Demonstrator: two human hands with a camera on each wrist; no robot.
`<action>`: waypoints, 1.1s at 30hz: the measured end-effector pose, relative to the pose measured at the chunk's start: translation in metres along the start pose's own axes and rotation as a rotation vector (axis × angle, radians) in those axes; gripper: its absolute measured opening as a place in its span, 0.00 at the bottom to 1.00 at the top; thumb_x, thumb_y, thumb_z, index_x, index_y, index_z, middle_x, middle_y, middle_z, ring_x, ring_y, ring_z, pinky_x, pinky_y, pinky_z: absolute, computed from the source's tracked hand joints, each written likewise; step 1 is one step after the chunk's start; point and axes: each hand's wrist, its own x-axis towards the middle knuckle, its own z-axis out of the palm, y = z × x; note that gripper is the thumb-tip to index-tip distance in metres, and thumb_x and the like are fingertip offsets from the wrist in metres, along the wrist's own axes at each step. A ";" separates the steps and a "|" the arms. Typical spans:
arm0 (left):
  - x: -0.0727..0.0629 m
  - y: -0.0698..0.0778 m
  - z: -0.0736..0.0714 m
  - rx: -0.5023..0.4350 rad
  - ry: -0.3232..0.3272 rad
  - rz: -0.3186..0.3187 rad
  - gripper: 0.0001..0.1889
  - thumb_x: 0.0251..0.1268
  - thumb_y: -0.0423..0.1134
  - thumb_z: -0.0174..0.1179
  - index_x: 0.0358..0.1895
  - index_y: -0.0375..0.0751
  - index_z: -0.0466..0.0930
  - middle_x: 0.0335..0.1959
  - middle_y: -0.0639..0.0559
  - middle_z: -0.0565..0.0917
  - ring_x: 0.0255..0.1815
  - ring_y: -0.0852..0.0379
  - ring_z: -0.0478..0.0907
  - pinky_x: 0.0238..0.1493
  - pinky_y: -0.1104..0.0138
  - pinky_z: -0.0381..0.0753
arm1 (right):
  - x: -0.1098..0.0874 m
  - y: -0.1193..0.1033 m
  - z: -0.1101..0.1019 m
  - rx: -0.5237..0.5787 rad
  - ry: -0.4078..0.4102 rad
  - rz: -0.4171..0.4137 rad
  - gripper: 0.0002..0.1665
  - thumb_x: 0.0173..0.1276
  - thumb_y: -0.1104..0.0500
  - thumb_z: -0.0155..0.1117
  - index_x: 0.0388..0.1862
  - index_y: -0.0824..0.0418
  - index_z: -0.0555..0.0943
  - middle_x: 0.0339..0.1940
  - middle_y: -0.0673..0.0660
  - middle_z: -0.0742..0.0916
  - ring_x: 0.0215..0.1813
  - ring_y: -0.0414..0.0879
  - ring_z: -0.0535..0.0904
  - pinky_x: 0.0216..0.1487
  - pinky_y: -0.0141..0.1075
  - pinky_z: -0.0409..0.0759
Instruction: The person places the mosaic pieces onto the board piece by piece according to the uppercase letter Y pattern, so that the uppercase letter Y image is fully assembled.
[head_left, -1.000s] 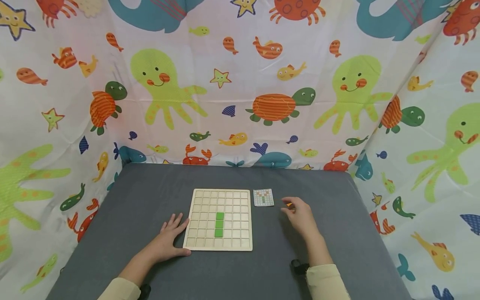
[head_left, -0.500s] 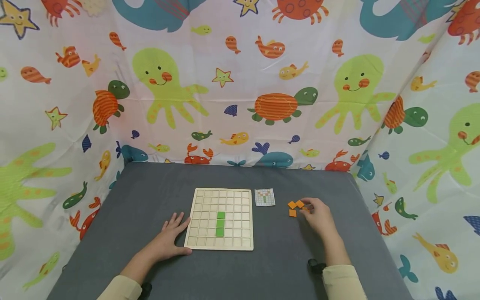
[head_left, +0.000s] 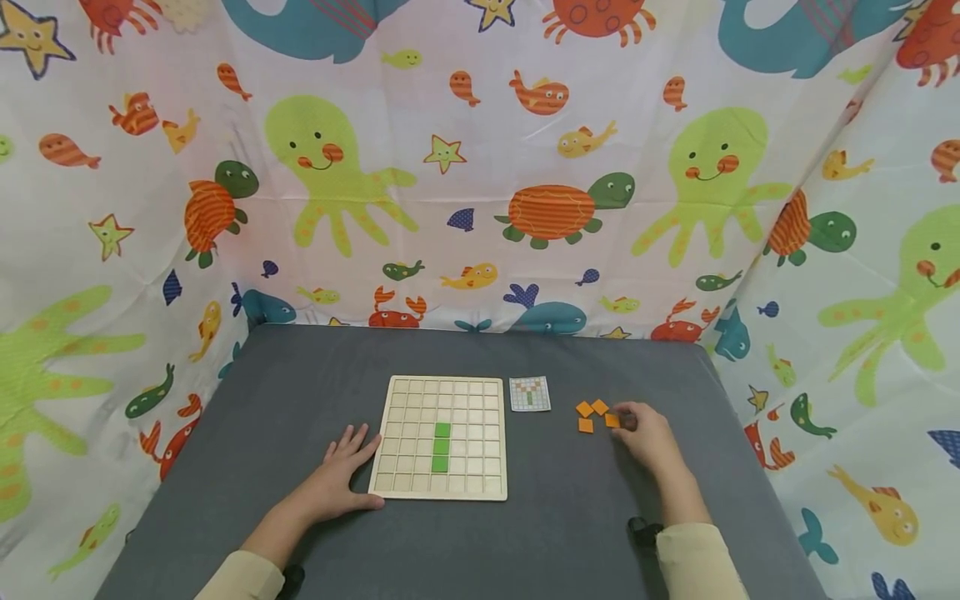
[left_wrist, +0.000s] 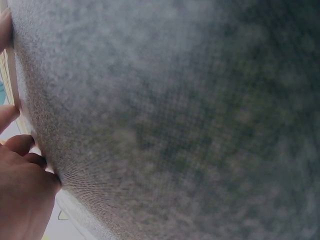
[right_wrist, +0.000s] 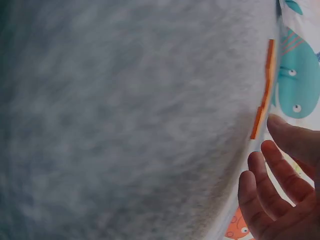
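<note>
A square wooden grid board (head_left: 405,400) lies on the table with a short column of green tiles (head_left: 441,444) in its middle. My left hand (head_left: 337,483) rests at the board's left edge, thumb at the near corner and fingers spread along the side. In the left wrist view, fingers of that hand (left_wrist: 25,190) show beside the pale board edge (left_wrist: 11,80). Several orange square tiles (head_left: 585,426) lie loose to the right of the board. Beside the rightmost one is my right hand (head_left: 651,437), its thumb and fingers apart in the right wrist view, close to the orange tiles (right_wrist: 257,124).
A small card (head_left: 529,394) printed with a coloured grid pattern lies between the board and the orange tiles. The dark grey tabletop (head_left: 540,533) is bordered by a hanging sea-animal print cloth (head_left: 480,292) at the back and sides.
My right hand held orange tiles near the card; they now lie spread on the table. The hand has drawn back to the right. The left hand keeps its place on the board.
</note>
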 end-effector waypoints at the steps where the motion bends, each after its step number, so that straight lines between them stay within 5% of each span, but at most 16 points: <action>1: 0.000 0.000 0.000 -0.001 0.002 0.005 0.61 0.44 0.68 0.74 0.81 0.45 0.55 0.83 0.36 0.47 0.83 0.32 0.35 0.77 0.35 0.39 | 0.001 0.001 0.000 -0.010 -0.008 -0.003 0.23 0.66 0.64 0.72 0.60 0.64 0.81 0.56 0.66 0.83 0.52 0.60 0.82 0.50 0.55 0.82; 25: 0.000 0.003 0.000 0.008 0.025 -0.012 0.61 0.43 0.66 0.76 0.81 0.45 0.56 0.83 0.38 0.47 0.83 0.34 0.35 0.78 0.36 0.38 | 0.007 0.001 0.005 -0.104 -0.055 -0.026 0.15 0.67 0.63 0.71 0.52 0.65 0.86 0.48 0.64 0.84 0.46 0.54 0.82 0.47 0.51 0.82; 33: -0.002 0.005 -0.002 0.008 0.019 -0.006 0.61 0.44 0.66 0.76 0.81 0.43 0.56 0.83 0.36 0.48 0.83 0.32 0.35 0.77 0.35 0.38 | 0.003 -0.005 0.003 -0.118 -0.014 -0.085 0.16 0.68 0.63 0.70 0.53 0.67 0.85 0.46 0.64 0.84 0.43 0.54 0.81 0.47 0.51 0.81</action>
